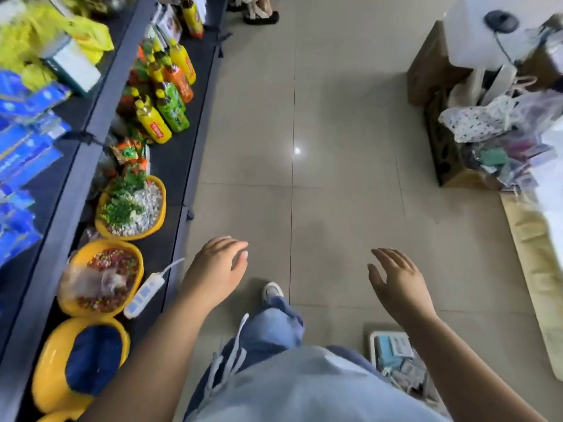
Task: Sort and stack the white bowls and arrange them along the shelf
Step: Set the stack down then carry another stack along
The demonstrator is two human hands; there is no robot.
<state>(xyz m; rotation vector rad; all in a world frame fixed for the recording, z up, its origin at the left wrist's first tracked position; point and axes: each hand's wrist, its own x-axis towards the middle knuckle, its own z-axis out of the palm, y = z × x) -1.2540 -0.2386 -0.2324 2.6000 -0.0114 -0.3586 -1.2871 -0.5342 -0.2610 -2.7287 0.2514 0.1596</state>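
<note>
blue packets [27, 153] blurred, shoes [262, 15] cut by edge

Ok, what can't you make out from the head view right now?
- White bowls: none in head view.
- Blue packs, head view: motion blur, labels unreadable.
- Nearest yellow bowl, head view: cut off by bottom edge and left arm.
- Floor tray, head view: partly behind right arm.
</note>
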